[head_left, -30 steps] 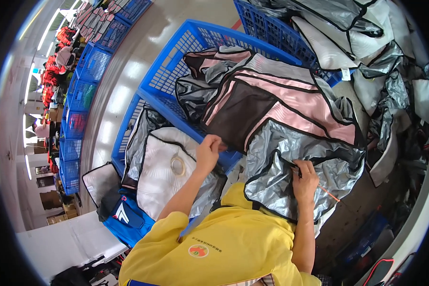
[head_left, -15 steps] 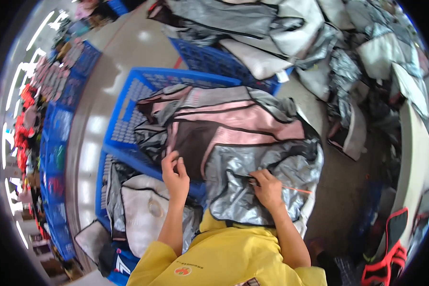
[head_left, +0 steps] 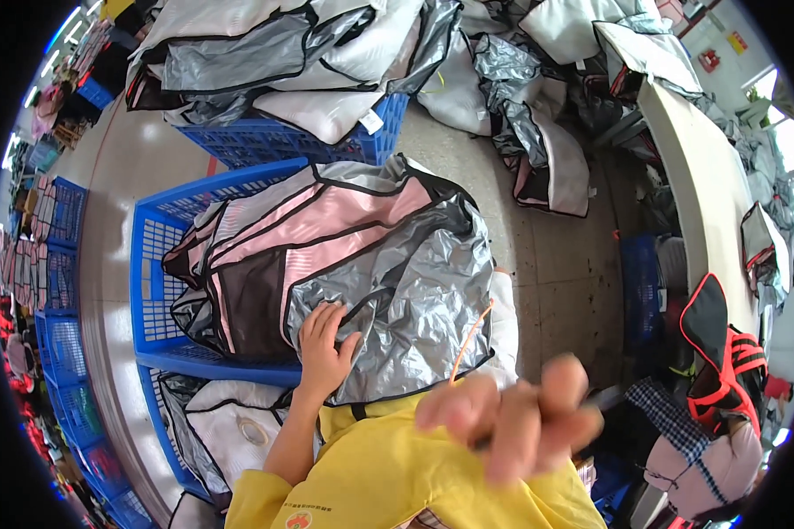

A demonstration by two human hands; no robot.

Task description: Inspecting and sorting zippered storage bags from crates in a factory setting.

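A large sewn fabric piece with pink and dark panels, black edging and a crinkled silver side (head_left: 423, 282) lies over my lap and across a blue plastic crate (head_left: 150, 291). My left hand (head_left: 325, 353) rests on the silver side, fingers laid out and thumb apart. My right hand (head_left: 516, 419) is raised off the fabric, close to the camera and smeared by motion. Its fingers look bent; whether anything sits between them is unclear. A thin orange cord (head_left: 469, 342) runs from the fabric's right part down toward that hand, which hides its lower end.
Another blue crate (head_left: 265, 145) at the back carries piled silver and white pieces (head_left: 238, 62). Below my crate lies a white padded piece (head_left: 229, 423). More pieces hang near a long pale tabletop (head_left: 688, 176) on the right. Stacked blue crates (head_left: 62, 339) line the left.
My right hand has lifted off the silver fabric toward the camera. My left hand has shifted from the dark panel's edge onto the silver side. The view has turned rightward.
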